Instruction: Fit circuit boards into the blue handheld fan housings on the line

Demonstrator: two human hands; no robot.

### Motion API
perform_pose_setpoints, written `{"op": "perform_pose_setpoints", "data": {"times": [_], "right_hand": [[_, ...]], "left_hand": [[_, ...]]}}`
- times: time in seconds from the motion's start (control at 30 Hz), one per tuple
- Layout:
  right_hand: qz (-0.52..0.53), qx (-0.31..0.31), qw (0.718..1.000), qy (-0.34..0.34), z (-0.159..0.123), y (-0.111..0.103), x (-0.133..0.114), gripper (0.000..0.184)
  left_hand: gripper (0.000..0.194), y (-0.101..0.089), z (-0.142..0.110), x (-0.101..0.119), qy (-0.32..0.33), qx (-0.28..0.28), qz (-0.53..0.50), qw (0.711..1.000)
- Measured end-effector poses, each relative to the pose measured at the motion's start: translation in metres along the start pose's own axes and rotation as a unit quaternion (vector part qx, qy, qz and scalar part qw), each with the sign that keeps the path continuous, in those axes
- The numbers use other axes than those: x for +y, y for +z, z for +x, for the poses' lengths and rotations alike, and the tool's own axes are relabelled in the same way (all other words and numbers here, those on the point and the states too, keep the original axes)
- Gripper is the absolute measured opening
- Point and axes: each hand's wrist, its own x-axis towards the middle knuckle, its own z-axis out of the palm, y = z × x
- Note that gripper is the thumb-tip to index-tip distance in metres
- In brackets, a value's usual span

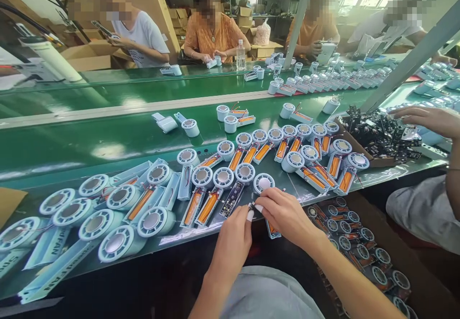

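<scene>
My left hand (234,235) and my right hand (285,213) meet at the front edge of the bench. Their fingertips pinch together around something small and dark, mostly hidden by the fingers. White covers show on a fingertip of each hand. Under my right hand lies a light-blue handheld fan (264,183); the orange part in its handle (273,230) shows below the hand. Just left of my hands is another fan (245,173), with a dark circuit board (232,198) in its open handle.
Rows of fans (202,177) with orange-filled handles cover the bench. A cardboard box of circuit boards (381,134) stands at right, near another person's hand (427,118). More fans (362,250) lie in a box below. Several people sit across the green conveyor (118,142).
</scene>
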Motion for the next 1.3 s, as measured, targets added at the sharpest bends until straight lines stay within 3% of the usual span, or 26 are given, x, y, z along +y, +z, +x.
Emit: {"op": "perform_pose_setpoints", "data": {"times": [0.3, 0.43, 0.57, 0.7, 0.8, 0.9, 0.93, 1.0, 1.13, 1.23, 1.3], "right_hand": [[0.161, -0.058, 0.984, 0.045, -0.002, -0.007, 0.016, 0.019], [0.185, -0.083, 0.979, 0.016, 0.001, -0.01, 0.024, 0.022], [0.18, -0.074, 0.981, -0.016, 0.0, -0.003, 0.026, 0.023], [0.147, -0.039, 0.988, 0.005, -0.003, 0.0, 0.018, 0.022], [0.146, 0.033, 0.986, 0.076, -0.007, -0.009, 0.009, 0.02], [0.148, 0.146, 0.952, 0.224, -0.015, -0.023, 0.003, 0.027], [0.146, 0.157, 0.94, 0.267, -0.019, -0.026, 0.003, 0.028], [0.148, 0.123, 0.93, 0.313, -0.026, -0.029, 0.003, 0.029], [0.174, 0.044, 0.947, 0.266, -0.033, -0.027, 0.007, 0.016], [0.16, 0.078, 0.965, 0.193, -0.029, -0.02, 0.008, 0.02], [0.165, 0.118, 0.963, 0.178, -0.022, -0.014, 0.007, 0.023]], "left_hand": [[0.028, -0.02, 0.006, 0.006, 0.024, -0.055, -0.016, 0.998], [0.026, -0.025, 0.006, 0.005, 0.027, -0.084, -0.013, 0.996], [0.026, -0.023, 0.007, 0.003, 0.022, -0.09, -0.005, 0.996], [0.031, -0.017, 0.008, 0.001, 0.022, -0.072, -0.026, 0.997], [0.035, -0.011, 0.007, -0.001, -0.016, -0.025, -0.06, 0.998], [0.043, -0.005, 0.004, -0.004, -0.088, 0.02, -0.085, 0.992], [0.045, -0.003, 0.003, -0.004, -0.104, 0.028, -0.092, 0.99], [0.045, 0.0, 0.001, -0.003, -0.118, 0.038, -0.112, 0.986], [0.04, 0.003, -0.001, 0.002, -0.123, 0.063, -0.149, 0.979], [0.037, 0.003, -0.001, 0.004, -0.12, 0.063, -0.158, 0.978], [0.037, 0.003, -0.001, 0.004, -0.119, 0.056, -0.157, 0.979]]}}
